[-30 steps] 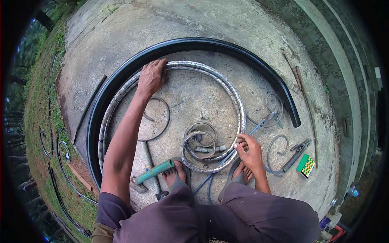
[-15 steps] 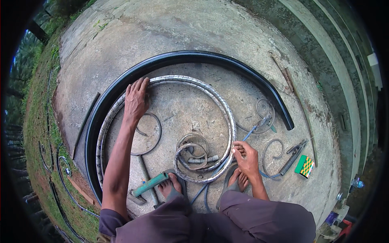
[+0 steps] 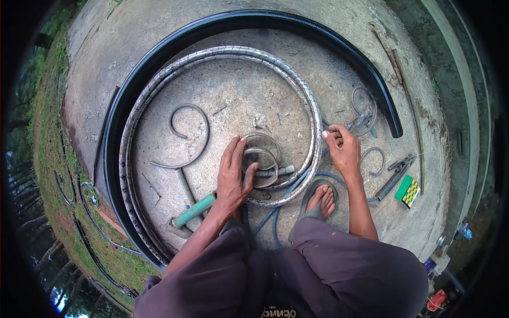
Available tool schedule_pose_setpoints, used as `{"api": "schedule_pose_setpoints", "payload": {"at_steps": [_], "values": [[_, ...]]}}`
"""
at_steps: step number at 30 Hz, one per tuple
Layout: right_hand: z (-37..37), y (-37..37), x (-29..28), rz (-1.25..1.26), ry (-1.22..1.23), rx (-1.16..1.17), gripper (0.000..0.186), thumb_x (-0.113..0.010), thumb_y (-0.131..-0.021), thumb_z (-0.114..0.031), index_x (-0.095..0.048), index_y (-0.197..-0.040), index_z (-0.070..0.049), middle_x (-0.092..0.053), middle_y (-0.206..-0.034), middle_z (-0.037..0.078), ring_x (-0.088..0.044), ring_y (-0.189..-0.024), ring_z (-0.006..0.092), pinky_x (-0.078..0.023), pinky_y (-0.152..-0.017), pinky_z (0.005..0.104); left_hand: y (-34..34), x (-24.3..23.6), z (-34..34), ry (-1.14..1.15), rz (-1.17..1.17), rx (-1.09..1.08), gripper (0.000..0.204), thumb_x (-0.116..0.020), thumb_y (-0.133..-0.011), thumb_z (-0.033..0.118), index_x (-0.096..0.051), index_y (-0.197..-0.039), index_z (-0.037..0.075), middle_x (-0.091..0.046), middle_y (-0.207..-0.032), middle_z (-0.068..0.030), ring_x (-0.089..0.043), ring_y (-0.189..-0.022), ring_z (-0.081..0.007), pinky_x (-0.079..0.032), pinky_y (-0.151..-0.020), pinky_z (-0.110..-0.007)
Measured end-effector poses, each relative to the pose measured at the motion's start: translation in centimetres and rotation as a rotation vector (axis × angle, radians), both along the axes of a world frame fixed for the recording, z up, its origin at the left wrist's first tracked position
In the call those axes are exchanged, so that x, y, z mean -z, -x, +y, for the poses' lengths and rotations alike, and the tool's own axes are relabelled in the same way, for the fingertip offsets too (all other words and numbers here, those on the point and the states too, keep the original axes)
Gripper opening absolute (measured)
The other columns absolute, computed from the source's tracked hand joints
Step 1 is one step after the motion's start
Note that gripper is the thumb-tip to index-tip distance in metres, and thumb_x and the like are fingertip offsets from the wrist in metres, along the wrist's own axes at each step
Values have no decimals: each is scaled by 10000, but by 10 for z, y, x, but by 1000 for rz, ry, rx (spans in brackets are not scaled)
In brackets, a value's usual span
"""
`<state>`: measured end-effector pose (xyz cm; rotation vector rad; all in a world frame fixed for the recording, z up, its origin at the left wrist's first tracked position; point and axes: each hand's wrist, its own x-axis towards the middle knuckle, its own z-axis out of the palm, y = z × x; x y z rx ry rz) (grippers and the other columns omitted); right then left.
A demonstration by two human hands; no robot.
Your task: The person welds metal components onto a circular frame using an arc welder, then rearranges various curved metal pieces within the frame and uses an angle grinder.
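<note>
A large ring of silvery banded tubing (image 3: 241, 51) lies on the concrete in front of my feet. My left hand (image 3: 231, 172) is open inside its near part, fingers stretched and thumb apart. It lies beside a small grey coil (image 3: 277, 153) and covers that coil's left side. A short grey tube piece (image 3: 282, 170) sits by the coil. My right hand (image 3: 343, 151) is at the ring's right outer edge, fingers curled and thumb close to the index finger. Whatever it may pinch there is too small to make out.
A thick black curved strip (image 3: 254, 18) arcs around the ring's far and left sides. A green tube (image 3: 195, 210) lies near my left foot. To the right are pliers (image 3: 401, 163), a green-and-yellow checked box (image 3: 407, 191) and a long thin rod (image 3: 413, 114).
My left hand has left the ring's far left part and come down to the small coil. My right hand stays by the ring's right edge. The view has shifted.
</note>
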<state>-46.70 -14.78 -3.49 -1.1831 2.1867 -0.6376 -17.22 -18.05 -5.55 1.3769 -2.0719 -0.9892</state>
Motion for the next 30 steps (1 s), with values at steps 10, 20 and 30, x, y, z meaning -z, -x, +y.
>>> {"api": "schedule_pose_setpoints", "payload": {"at_steps": [10,20,30], "values": [[-9,-17,26,167,23,-148,486,-665,-937,-400,-565,-1134,34,-650,-929,278,-641,-871,475,-488,-759,525,-3,8,-6,-94,4,-52,554,-578,-896,-22,-459,-1435,23,-530,-1394,-270,-534,-1279,-439,-436,-1088,-461],[-18,2,5,-87,83,39,457,-711,-923,-367,-629,-1169,10,-662,-752,123,-611,-636,210,-489,-622,385,-22,-31,-17,-103,-117,14,568,-684,-912,195,-493,-1427,49,-543,-1403,-235,-529,-1298,-414,-435,-1078,-459],[-6,17,-10,-93,94,113,358,-722,-914,-259,-655,-1165,-12,-693,-785,120,-637,-655,181,-506,-630,345,-112,-42,18,-175,-403,107,717,-704,-887,398,-459,-1454,32,-488,-1444,-222,-480,-1314,-399,-382,-1097,-485]]}}
